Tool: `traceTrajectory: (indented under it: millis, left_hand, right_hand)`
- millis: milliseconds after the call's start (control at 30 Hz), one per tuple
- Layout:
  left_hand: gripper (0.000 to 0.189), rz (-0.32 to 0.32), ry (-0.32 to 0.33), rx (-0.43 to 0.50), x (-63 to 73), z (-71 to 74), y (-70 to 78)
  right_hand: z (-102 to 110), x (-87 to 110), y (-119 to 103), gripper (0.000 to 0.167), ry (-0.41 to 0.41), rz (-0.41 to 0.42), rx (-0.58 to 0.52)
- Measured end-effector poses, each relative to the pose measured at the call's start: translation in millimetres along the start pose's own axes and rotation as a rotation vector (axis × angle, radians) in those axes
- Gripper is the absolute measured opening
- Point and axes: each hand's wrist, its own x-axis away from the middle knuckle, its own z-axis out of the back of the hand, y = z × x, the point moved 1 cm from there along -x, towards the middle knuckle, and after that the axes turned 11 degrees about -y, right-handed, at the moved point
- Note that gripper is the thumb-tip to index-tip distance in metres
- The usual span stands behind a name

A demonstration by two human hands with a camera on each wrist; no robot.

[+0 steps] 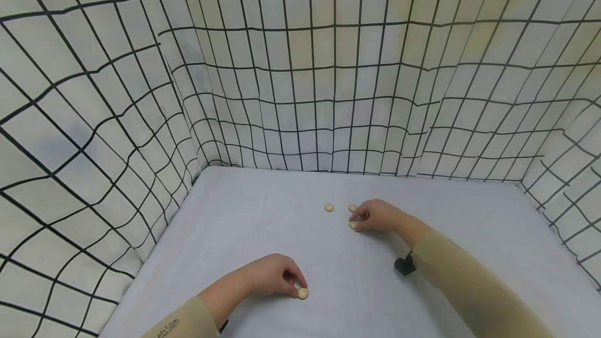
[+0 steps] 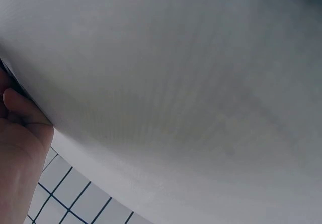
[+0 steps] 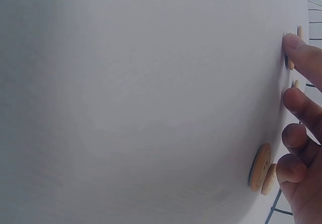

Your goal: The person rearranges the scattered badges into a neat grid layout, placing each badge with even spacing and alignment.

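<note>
Low in the head view, my left hand (image 1: 272,274) pinches a small round wooden disc (image 1: 303,293) with dark marks, at the table surface. Only part of that hand (image 2: 22,138) enters the left wrist view, and its disc is hidden there. Farther forward, my right hand (image 1: 379,215) pinches another wooden disc (image 1: 352,225) between thumb and forefinger. Just beyond it lies a second disc (image 1: 353,207), with a third disc (image 1: 329,207) to its left. In the right wrist view, two larger-looking discs (image 3: 260,167) lie beside the curled fingers (image 3: 292,168).
A white cloth-covered table (image 1: 244,213) lies under both hands. Pale walls with a black grid net (image 1: 310,72) rise along its back and sides. A black device (image 1: 405,265) is strapped at the right wrist.
</note>
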Motion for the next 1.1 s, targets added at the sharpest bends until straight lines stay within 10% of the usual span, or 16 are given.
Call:
traceTrajectory:
  millis: [1100]
  left_hand:
    - [0.015,-0.014,0.002,0.015,1.0,0.5,3.5]
  right_hand:
    - [6.0,2.6,0.0,0.027,0.011,-0.005,-0.004]
